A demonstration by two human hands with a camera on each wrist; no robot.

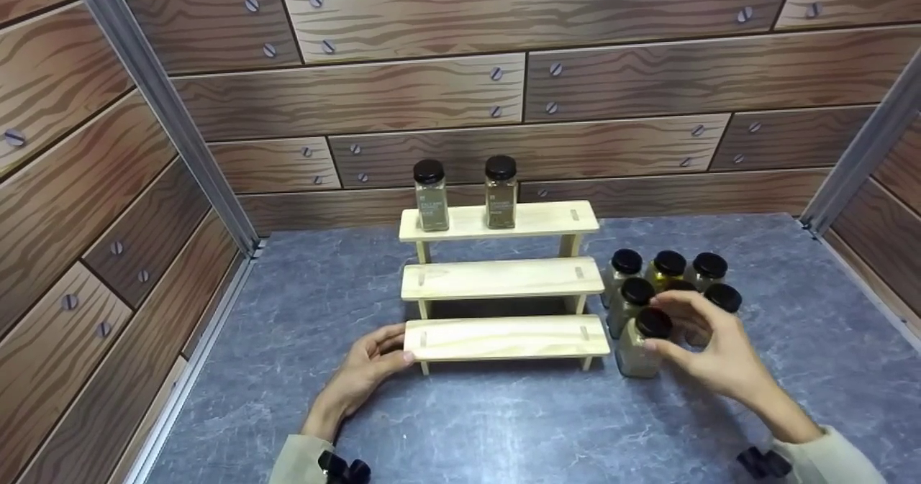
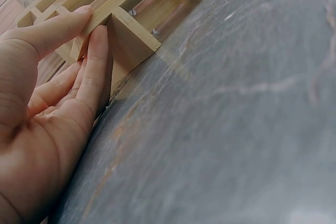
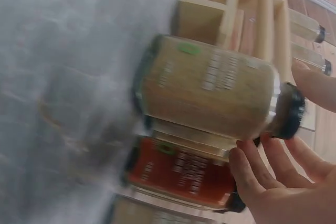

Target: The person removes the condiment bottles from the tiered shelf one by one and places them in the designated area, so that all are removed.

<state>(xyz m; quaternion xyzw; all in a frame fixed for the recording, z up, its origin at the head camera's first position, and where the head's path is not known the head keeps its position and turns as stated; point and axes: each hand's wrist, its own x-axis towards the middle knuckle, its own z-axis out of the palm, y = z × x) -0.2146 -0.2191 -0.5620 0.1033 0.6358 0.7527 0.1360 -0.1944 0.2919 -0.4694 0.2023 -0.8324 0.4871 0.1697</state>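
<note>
A three-step light wooden rack (image 1: 504, 280) stands on the grey table. My left hand (image 1: 365, 366) grips the left end of its lowest step; in the left wrist view the thumb (image 2: 71, 27) lies against the board's edge, with fingers underneath. To the rack's right, my right hand (image 1: 719, 351) holds the nearest spice jar (image 1: 637, 358) around its black lid and neck. That jar (image 3: 210, 90) contains pale tan powder in the right wrist view, and beside it is a jar of red spice (image 3: 176, 174). Two jars, a pale one (image 1: 433, 209) and a brown one (image 1: 501, 207), stand upright on the top step.
Several more black-lidded jars cluster behind my right hand, among them a yellow one (image 1: 668, 275) and one at the right edge (image 1: 722, 298), partly hidden by the hand. Wood-patterned panels (image 1: 403, 96) enclose the table (image 1: 496, 426) at the back and sides.
</note>
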